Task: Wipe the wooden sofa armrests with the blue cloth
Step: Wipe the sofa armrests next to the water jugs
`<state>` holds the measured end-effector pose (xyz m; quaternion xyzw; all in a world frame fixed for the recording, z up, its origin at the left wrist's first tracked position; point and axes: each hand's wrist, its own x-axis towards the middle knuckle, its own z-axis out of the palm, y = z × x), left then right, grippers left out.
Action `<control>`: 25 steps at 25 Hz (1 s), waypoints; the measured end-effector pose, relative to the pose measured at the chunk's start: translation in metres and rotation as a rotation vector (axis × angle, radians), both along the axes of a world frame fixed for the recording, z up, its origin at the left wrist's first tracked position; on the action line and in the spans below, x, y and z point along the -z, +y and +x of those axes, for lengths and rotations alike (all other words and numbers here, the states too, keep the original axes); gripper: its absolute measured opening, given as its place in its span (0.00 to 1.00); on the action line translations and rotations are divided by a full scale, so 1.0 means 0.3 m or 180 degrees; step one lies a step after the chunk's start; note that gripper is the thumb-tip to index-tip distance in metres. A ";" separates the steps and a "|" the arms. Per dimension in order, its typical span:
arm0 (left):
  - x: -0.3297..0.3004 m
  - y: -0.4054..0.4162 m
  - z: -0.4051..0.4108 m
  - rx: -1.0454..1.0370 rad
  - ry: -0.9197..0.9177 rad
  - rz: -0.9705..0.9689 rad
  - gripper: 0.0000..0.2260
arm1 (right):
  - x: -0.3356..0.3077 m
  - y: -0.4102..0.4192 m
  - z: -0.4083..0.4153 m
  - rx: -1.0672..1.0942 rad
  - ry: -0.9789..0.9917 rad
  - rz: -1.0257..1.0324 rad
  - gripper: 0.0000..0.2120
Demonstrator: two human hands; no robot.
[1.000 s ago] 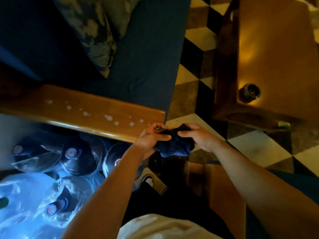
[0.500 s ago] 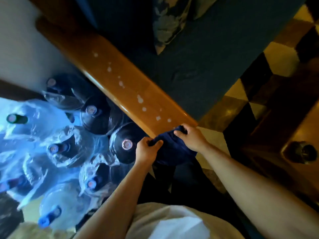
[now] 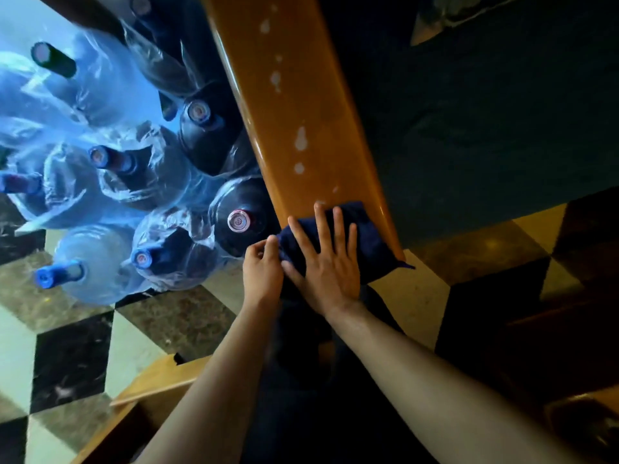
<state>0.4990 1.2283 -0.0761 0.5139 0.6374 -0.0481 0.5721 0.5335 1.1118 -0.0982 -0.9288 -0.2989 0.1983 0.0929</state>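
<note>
At lower centre of the frame, right hand (image 3: 330, 262) pressing flat with spread fingers on blue cloth (image 3: 366, 242), left hand (image 3: 263, 271) pinching its left edge, cloth covering near end of wooden armrest (image 3: 294, 105), white spots further up, water jugs (image 3: 134, 182) at left.

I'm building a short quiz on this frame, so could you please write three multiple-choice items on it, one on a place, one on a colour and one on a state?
1. Where does the blue cloth lie?
A. on the near end of the wooden armrest
B. on the sofa seat
C. on the floor

2. What colour are the spots on the armrest?
A. red
B. whitish
C. green

3. How is the right hand?
A. clenched in a fist
B. flat, fingers spread on the cloth
C. off the cloth

Key: 1 A, the cloth covers the armrest's end; 2 B, pale blotches run along the wood; 3 B, straight fingers press it, while the left hand pinches its edge.
</note>
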 end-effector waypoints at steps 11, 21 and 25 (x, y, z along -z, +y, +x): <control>0.071 -0.018 0.152 -0.0351 -0.0244 -0.0343 0.23 | 0.044 -0.074 0.492 0.1615 0.0685 0.0875 0.43; 0.078 -0.001 0.145 -0.0583 -0.0037 -0.0751 0.31 | 0.021 -0.365 0.260 0.1251 0.1621 0.1155 0.54; 0.086 -0.010 0.154 -0.0697 -0.0019 -0.0717 0.36 | 0.063 -0.199 0.447 0.1709 0.1413 0.0892 0.51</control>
